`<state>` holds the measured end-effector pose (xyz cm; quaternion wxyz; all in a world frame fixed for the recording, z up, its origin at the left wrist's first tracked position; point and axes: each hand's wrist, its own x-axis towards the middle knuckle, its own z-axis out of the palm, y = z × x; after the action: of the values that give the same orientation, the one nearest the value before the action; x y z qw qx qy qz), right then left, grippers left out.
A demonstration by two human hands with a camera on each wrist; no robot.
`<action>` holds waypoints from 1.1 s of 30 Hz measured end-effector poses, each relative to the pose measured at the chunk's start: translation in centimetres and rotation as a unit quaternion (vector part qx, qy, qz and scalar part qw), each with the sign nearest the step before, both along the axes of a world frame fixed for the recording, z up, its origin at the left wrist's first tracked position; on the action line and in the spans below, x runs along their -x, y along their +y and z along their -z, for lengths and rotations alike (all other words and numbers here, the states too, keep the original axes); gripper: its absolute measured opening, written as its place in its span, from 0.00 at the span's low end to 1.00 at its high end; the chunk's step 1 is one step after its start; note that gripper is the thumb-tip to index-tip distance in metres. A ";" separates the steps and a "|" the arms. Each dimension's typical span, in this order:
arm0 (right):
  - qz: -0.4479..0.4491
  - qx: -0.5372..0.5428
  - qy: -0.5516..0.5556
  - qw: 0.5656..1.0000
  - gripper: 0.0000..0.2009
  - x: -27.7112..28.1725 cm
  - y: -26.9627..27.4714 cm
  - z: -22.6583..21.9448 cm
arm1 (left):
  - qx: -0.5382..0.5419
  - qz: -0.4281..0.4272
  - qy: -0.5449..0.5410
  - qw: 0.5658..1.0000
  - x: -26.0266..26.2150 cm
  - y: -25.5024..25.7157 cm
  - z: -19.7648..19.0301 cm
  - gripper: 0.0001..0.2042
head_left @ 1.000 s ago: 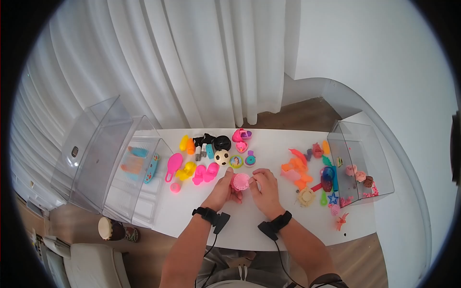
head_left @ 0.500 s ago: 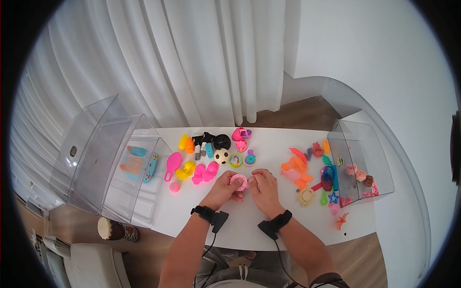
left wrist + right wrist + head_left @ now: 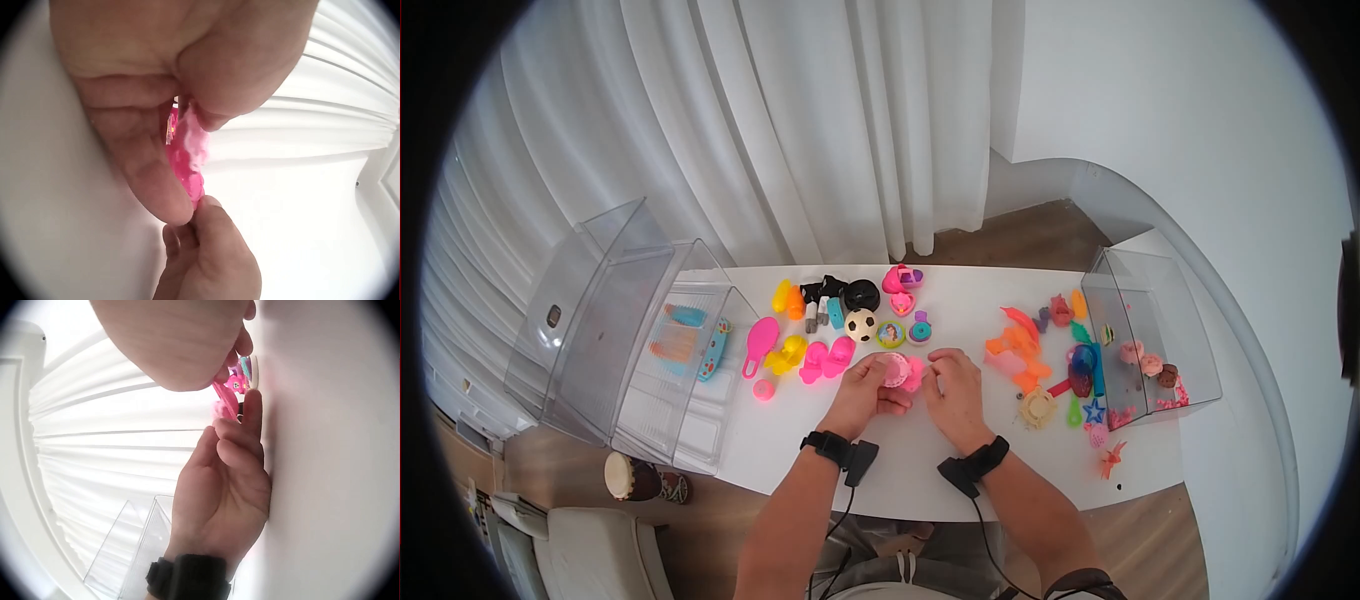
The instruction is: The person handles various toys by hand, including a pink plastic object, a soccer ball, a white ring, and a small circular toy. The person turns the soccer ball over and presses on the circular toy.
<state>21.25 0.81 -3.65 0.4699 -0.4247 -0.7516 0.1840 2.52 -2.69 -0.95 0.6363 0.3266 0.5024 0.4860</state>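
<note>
A pink round toy (image 3: 895,370) with a pale scalloped rim is held between thumb and fingers of the left hand (image 3: 856,398); a brighter pink part (image 3: 914,375) shows at its right side. Curled fingers of the right hand (image 3: 956,402) are at that side. In the left wrist view, the right hand (image 3: 215,256) has its thumb and a finger at the lower end of the pink toy (image 3: 190,150), below the left hand (image 3: 169,69). The right wrist view shows the toy (image 3: 226,407) partly hidden between the left hand (image 3: 222,481) and right hand (image 3: 181,340).
Left of the hands lie a pink paddle (image 3: 762,345), yellow toy (image 3: 787,354) and football (image 3: 861,325). Orange toys (image 3: 1022,355) and a beige round toy (image 3: 1037,409) lie right. Clear bins stand at the left (image 3: 640,390) and right (image 3: 1160,310) of the white table (image 3: 800,455).
The pink toy has turned in the left hand, so its pale rim faces up at the left and the brighter part shows at the right. Both hands stay nearly in place.
</note>
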 end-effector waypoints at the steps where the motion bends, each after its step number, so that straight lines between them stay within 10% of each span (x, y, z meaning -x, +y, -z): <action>1: 0.019 0.002 0.012 1.000 0.04 -0.2 0.2 -0.2 | 0.006 -0.014 -0.011 1.000 0.0 0.0 0.0 0.20; 12: 0.068 -0.171 -0.026 0.982 0.06 -1.0 -0.4 -3.6 | 0.025 0.033 -0.040 0.998 -0.1 0.0 -1.2 0.25; 17: -0.078 -0.203 -0.082 0.973 0.08 0.2 -1.4 -4.6 | 0.029 0.074 -0.064 0.995 0.6 0.2 -0.4 0.24; 33: -0.052 -0.030 -0.135 0.989 0.39 0.5 -2.2 -2.5 | -0.003 0.040 -0.026 0.999 0.5 0.1 0.5 0.18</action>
<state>20.73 -1.34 -1.12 0.3666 -0.3913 -0.8345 0.1267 2.06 -2.56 -1.46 0.6670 0.3355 0.4710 0.4699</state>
